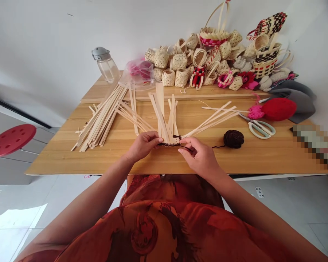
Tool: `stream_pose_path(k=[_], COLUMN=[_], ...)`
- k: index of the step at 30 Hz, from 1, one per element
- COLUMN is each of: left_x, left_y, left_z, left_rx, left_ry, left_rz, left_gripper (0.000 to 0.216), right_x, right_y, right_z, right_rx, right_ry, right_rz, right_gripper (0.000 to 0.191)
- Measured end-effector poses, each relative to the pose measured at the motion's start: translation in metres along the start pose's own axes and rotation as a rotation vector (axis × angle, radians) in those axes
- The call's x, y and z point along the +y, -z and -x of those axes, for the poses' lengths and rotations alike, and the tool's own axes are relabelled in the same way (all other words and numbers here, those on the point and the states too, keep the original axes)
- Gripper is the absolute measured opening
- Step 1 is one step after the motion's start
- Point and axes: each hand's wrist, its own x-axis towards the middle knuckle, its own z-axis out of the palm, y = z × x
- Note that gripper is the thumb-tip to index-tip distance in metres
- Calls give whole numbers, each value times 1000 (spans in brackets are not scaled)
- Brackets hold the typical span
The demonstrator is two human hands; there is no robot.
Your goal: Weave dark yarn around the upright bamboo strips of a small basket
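Note:
Between my hands lies a partly woven basket base (169, 140) of pale flat strips, with strips fanning out to the left, right and away from me. Dark brown yarn runs along its near edge and round its right corner. My left hand (144, 145) pinches the near left edge of the weave, thumb on top. My right hand (198, 154) pinches the brown yarn at the right side of the base. From there the yarn trails to a dark brown yarn ball (233, 139) on the table.
A pile of loose strips (106, 120) lies at the left, before a clear bottle (106, 67). Small woven baskets (180, 62) crowd the back. Scissors (261, 127), a red ball of yarn (279, 109) and a blurred-out object (317, 143) are on the right. A red stool (12, 140) stands left of the table.

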Motion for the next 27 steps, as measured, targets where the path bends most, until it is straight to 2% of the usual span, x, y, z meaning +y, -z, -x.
stream_pose_path(k=[4, 8, 11, 15, 20, 23, 27], left_x=[0, 1, 2, 1, -3, -5, -4], left_y=[0, -3, -5, -8, -10, -8, 1], left_z=[1, 4, 6, 6, 4, 4, 4], left_rx=[-26, -52, -38, 1, 10, 6, -17], left_ry=[-51, -45, -50, -53, -41, -27, -56], left_rz=[-46, -108, -165, -223, -209, -218, -216], left_gripper=[31, 31, 30, 30, 29, 28, 30], right_x=[3, -1, -4, -4, 3, 7, 4], right_y=[-2, -4, -7, -11, -16, -17, -13], right_z=[2, 1, 0, 0, 0, 0, 5], right_rx=[33, 37, 38, 49, 88, 37, -16], right_ry=[22, -47, -75, -91, -96, -60, 15], right_rz=[-49, -69, -99, -87, -125, -149, -198], right_gripper=[15, 24, 19, 31, 31, 26, 10])
